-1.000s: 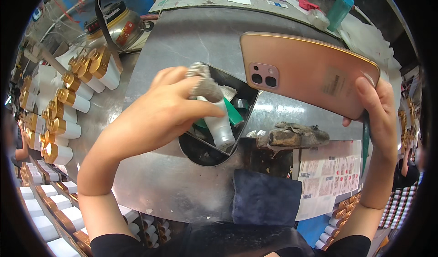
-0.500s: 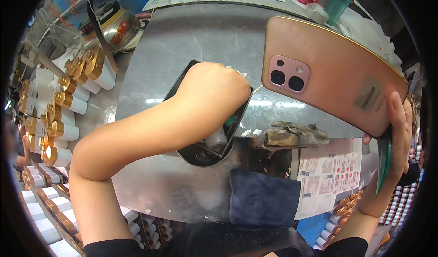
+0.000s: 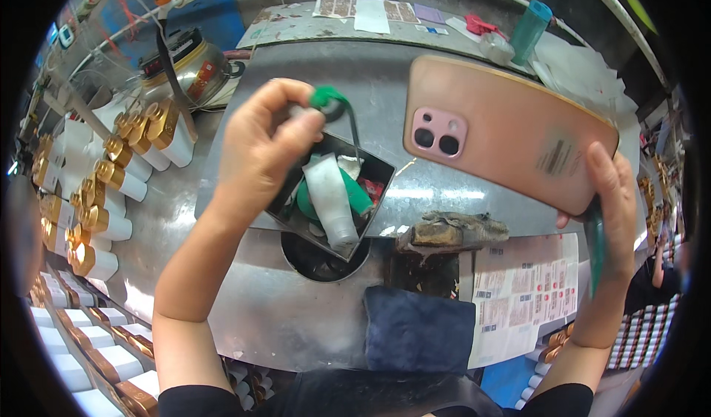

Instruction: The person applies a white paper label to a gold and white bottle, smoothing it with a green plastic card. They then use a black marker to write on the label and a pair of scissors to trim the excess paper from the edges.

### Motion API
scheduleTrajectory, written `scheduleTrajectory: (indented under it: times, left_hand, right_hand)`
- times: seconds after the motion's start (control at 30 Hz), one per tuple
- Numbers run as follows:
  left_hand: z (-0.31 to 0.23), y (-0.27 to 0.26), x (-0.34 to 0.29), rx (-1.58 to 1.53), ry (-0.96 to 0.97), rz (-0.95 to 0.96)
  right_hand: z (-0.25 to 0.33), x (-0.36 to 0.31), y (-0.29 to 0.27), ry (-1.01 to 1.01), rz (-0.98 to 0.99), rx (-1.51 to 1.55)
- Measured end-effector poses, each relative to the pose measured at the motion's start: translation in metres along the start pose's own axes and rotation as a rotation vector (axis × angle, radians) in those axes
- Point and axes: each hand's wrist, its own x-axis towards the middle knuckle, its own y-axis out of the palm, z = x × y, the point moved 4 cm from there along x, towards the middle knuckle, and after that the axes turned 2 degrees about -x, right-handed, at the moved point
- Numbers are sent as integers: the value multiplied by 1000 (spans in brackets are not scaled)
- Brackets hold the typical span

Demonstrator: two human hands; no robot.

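My left hand [image 3: 255, 143] pinches a small green and dark item [image 3: 327, 98] with a thin dark strip hanging from it; blur hides its exact kind. Just below is a black box [image 3: 381, 213], set partly over a round dark opening [image 3: 315, 267] in the metal table. Inside it lie a white squeeze tube [image 3: 329, 198], a green piece [image 3: 357, 193] and other small bits. My right hand [image 3: 616, 209] grips a rose-gold smartphone [image 3: 511, 132] by its right end, its camera side toward me. A flat green piece [image 3: 597, 250] shows beside that palm.
A worn block with a grey rag [image 3: 459, 232] lies right of the box, above a folded dark blue cloth [image 3: 421, 328] and a printed sheet [image 3: 526, 295]. White bottles with gold caps [image 3: 111, 187] crowd the left. A teal bottle [image 3: 529, 32] stands at the back right.
My left hand has come up out of the box with the green and dark item, uncovering the tube inside. The phone appears slightly farther left and lower in the picture.
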Motion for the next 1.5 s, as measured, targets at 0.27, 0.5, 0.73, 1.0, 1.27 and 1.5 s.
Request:
scheduleTrajectory:
  times: [0.27,0.5,0.73,1.0,1.27,1.5]
  left_hand:
    - [-26,-55,-34,-291,19,-259]
    - [-46,-63,-59,-8,184,-198]
    - [-94,-6,-103,649,675,-45]
    - [-111,59,-139,707,922,6]
    - [-125,91,-178,677,762,-86]
    - [-109,133,-205,402,675,222]
  right_hand:
    - [27,-13,92,-1120,387,-966]
    - [5,-12,138,-1362,426,-1303]
    - [59,-35,89,-808,509,-451]
    - [53,-99,86,-554,572,-41]
    - [27,-154,70,-540,441,128]
    - [4,-196,51,-456,837,110]
